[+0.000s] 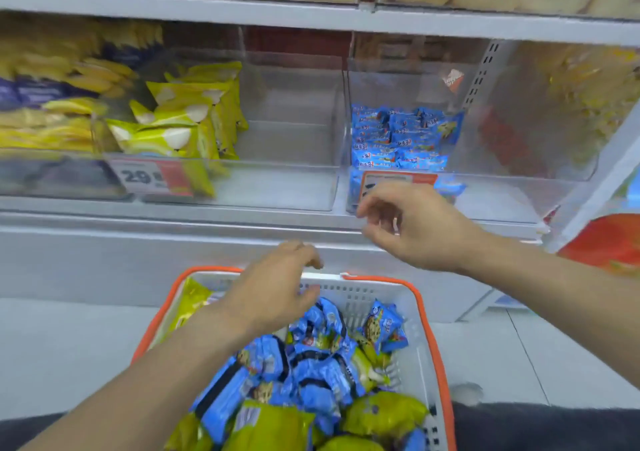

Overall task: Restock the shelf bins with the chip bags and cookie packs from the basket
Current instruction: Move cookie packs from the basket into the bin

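Shelf price tag reads "29"; both hands loosely curled, empty.

body: two bare forearms | hands: no gloves | sleeves: none in view | legs: dark trousers

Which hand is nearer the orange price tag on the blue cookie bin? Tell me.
Right. The right hand hovers just below the orange price tag, overlapping its lower edge. The left hand is lower and further left, over the basket rim.
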